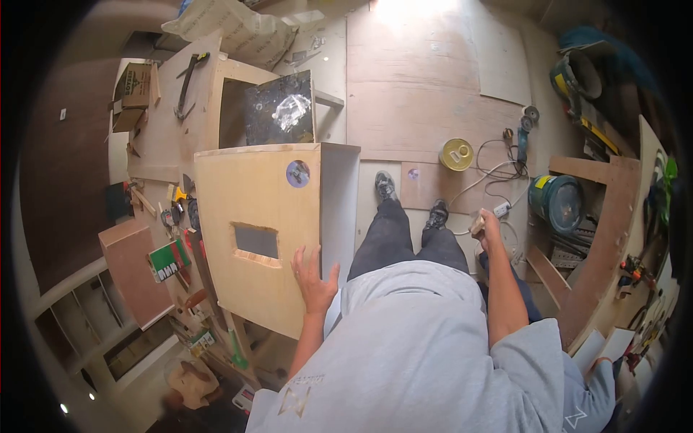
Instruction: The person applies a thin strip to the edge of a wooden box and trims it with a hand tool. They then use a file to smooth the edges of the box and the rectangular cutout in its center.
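A pale wooden box [260,195] stands at my left, with a rectangular cutout [256,242] through its top panel and a round sticker [297,174] near one corner. My left hand [315,280] lies at the panel's edge beside the cutout, fingers spread and holding nothing. Out to my right, my right hand [492,229] is closed around a small, light-brown block [477,222]. The block looks like wood, but most of it is hidden by the fingers. The box's white side panel [339,209] faces my legs.
A paint can [456,154] and a corded angle grinder [525,133] lie on the floor boards ahead. A dark bucket [556,202] stands at right. A hammer [189,83] rests on the left bench. Other people show at lower left [191,384] and lower right [595,390].
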The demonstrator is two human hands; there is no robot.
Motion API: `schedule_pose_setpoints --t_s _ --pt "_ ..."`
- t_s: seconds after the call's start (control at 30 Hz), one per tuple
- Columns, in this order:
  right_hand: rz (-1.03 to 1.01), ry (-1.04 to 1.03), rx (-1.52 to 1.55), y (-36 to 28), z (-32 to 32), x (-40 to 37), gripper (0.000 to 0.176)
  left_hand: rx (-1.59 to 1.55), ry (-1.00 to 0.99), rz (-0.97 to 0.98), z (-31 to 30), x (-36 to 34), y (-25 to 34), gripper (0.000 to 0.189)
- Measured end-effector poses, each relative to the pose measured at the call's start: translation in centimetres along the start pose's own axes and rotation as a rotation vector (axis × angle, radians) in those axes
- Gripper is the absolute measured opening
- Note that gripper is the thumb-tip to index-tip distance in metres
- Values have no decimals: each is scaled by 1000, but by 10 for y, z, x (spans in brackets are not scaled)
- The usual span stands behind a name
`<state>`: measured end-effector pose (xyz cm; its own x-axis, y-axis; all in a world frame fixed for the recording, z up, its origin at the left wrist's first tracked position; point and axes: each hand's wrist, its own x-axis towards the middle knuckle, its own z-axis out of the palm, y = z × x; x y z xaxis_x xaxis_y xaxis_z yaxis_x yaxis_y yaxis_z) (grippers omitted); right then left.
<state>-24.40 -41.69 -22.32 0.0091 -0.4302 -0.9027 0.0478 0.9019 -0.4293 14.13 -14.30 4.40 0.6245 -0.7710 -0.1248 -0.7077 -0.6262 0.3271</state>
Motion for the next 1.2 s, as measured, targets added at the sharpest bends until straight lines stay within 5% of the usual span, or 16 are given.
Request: schedule_pose_setpoints --t_s 0.17,0.4,0.73,1.03,1.2 --pt "109 69 -24 17 -39 -4 25 13 75 -27 -16 -7 -35 60" --pt "49 67 49 19 -19 -16 28 13 182 -47 -59 89 -127 56" --pt "-12 -2 -41 -29 104 -74 32 40 265 67 -85 248 -218 58" --pt "74 -34 57 -18 164 0 28 2 186 123 -73 296 -227 62" --pt "124 -89 -46 -31 257 34 31 44 162 117 -58 306 -230 70"
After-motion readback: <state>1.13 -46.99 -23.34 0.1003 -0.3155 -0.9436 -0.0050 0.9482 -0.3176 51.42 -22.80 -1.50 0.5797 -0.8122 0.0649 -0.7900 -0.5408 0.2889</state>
